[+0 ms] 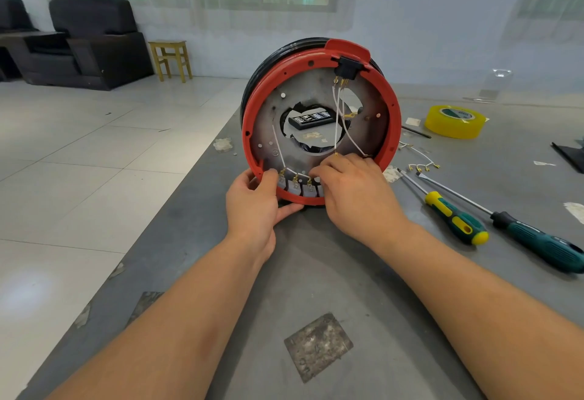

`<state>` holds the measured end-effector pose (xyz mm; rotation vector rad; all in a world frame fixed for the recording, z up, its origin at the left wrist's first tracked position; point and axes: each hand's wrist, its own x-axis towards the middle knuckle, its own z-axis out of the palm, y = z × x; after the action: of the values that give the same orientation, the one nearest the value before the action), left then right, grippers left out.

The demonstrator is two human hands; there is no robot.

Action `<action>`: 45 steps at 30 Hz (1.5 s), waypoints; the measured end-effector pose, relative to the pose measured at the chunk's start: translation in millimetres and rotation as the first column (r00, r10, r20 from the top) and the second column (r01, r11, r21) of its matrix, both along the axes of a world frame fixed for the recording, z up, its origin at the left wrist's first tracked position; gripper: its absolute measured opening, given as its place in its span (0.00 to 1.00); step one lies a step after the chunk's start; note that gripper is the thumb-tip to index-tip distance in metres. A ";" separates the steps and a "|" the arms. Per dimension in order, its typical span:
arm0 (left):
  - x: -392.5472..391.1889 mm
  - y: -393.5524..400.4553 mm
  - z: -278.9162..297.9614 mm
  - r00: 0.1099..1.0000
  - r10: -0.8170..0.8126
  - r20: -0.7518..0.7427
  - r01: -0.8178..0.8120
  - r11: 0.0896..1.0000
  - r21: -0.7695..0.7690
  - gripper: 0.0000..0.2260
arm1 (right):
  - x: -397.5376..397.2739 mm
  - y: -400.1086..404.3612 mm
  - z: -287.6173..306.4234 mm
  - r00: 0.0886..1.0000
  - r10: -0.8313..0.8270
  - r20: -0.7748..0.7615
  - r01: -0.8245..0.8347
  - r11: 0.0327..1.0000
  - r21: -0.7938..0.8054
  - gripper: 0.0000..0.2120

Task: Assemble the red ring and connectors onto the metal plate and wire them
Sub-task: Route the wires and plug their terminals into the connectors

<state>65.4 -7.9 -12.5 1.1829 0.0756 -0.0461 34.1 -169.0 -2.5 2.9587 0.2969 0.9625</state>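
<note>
Counter [316,273]: grey, carrying everything; the assembly stands on edge at its middle.
Plate [278,121]: metal disc propped upright facing the person, presumably so the terminals can be reached.
Ring [392,109]: red, seated around the plate's rim; a black socket [347,68] sits at one o'clock.
Left hand [252,207]: fingers clenched on the ring at seven o'clock, thumb inside, steadying it upright.
Right hand [354,188]: fingers curled at six o'clock, seemingly pinching a wire end; the grip itself is hidden.
Screwdrivers [455,219]: two, at the assembly's four o'clock, within reach.
Tape [455,121]: yellow roll at three o'clock.
Connectors [295,186]: grey row at six o'clock, brass tabs up.
Wires [336,121]: white, running from socket down to the right hand.
</note>
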 end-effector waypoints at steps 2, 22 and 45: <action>0.3 0.6 -0.1 1.000 0.004 -0.001 -0.004 1.000 -0.001 0.09 | -3.8 -3.1 -0.8 1.000 0.008 0.003 -0.008 1.000 -0.002 0.20; 1.7 2.1 0.6 0.999 0.028 -0.023 -0.029 0.999 -0.042 0.10 | 3.6 -15.5 -10.0 0.991 0.064 0.119 -0.048 0.990 -0.133 0.28; -6.6 27.3 13.0 0.938 0.104 0.332 -0.300 0.724 0.621 0.35 | -6.6 -29.6 -6.6 0.950 0.206 0.233 -0.229 0.970 0.077 0.18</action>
<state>58.8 19.4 0.5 1.8885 -0.0299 0.3779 27.4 -198.5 -9.1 2.9129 0.5939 1.3628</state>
